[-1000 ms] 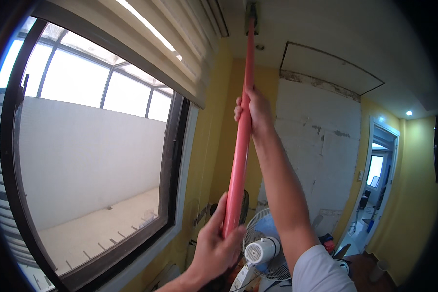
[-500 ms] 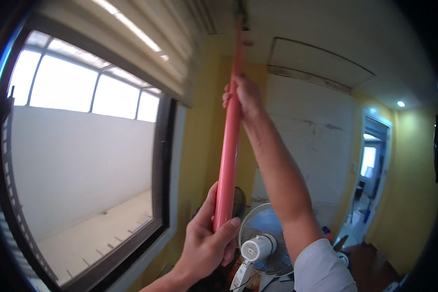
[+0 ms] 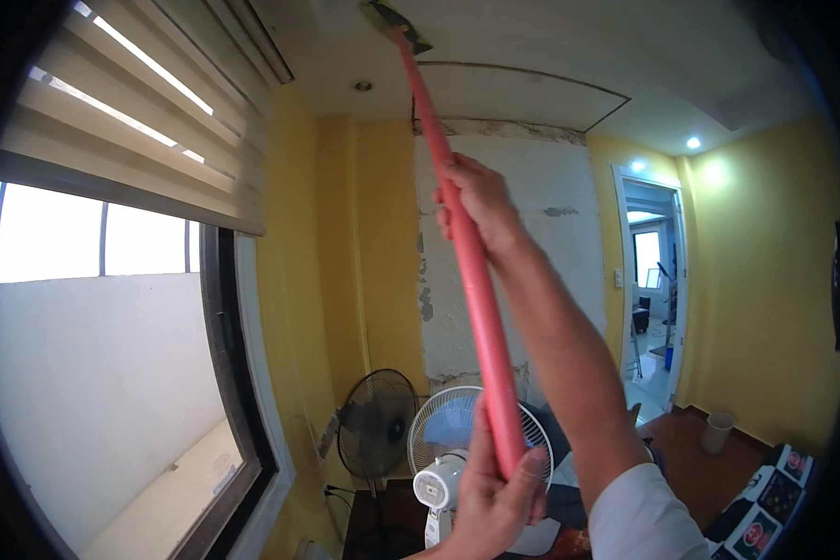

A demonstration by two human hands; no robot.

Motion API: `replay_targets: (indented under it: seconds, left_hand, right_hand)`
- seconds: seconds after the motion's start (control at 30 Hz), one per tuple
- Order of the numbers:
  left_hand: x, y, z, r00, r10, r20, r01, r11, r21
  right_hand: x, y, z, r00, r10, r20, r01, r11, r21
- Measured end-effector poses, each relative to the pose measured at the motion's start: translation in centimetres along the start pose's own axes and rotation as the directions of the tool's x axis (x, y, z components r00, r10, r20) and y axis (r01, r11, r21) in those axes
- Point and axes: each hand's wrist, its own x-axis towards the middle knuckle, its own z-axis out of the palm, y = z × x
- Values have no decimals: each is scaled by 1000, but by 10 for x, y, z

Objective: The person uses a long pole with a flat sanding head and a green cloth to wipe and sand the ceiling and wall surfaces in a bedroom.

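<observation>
A long pink pole [image 3: 481,299] slants up toward the ceiling, its lower end close to me and its top leaning left. My left hand [image 3: 502,490] wraps round the bottom end, thumb across the front. Higher up, with the arm raised, my right hand [image 3: 481,201] grips the shaft with curled fingers. At the pole's tip a flat dark and yellowish-green head [image 3: 403,28] appears to lie against the ceiling; whether it touches cannot be made out.
Left is a window [image 3: 103,373] under a striped blind [image 3: 149,131]. A white fan [image 3: 443,481] and a black fan [image 3: 378,429] stand below my hands. Ahead is a patchy white wall panel [image 3: 532,243]; right, an open doorway [image 3: 653,289] and a small bin [image 3: 717,432].
My view has turned right and slightly upward. The pole now tilts left at its top, and its head shows more fully on the ceiling. Both hands keep their grip.
</observation>
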Motion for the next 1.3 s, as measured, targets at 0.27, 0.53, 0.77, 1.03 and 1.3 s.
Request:
replay_targets:
  seconds: [0.27,0.53,0.77,1.03,1.3]
  left_hand:
    - [90,-86,96,993,-104,53,115,952,-285]
    - [194,-162,157,926,-297,234,356,894,-271]
    - [281,-208,192,948,-216,232,276,923,-268]
    - [325,-311,243,982,-140,126,172,940,-294]
    - [317,-361,203,956,-255,147,275,952,-137]
  right_hand:
    - [17,-42,-108,987,-149,-63,76,773,-630]
    - [55,-67,-235,944,-281,173,250,269,-930]
    - [-10,-33,-319,935,-355,-10,14,64,-998]
    - [-12,-26,-410,940,-280,-196,-177,92,-980]
    - [-31,34,-444,901,-317,-296,-272,116,-955]
